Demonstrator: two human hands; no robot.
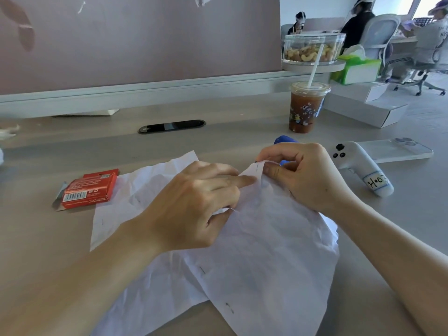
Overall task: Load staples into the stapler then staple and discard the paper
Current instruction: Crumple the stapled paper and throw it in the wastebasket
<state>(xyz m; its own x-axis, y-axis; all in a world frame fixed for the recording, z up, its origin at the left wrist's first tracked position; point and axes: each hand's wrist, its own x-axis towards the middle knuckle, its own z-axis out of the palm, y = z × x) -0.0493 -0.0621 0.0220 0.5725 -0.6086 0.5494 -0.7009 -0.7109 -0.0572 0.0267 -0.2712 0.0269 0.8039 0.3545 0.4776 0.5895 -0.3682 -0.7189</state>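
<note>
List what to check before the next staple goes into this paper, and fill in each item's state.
1. Corner held: ok. The right hand pinches the folded corner of the paper.
2. Sheet steadied: ok. The left hand grips the paper beside that fold.
3. Stapler in hand: not ok. The blue stapler lies behind the right hand, mostly hidden.
4. Stapler loaded: cannot tell; its magazine is out of sight.
5. Corner stapled: ok. Staples show on the fold.
6. Drink clear of the paper: ok. The lidded drink cup stands apart, farther back.
</note>
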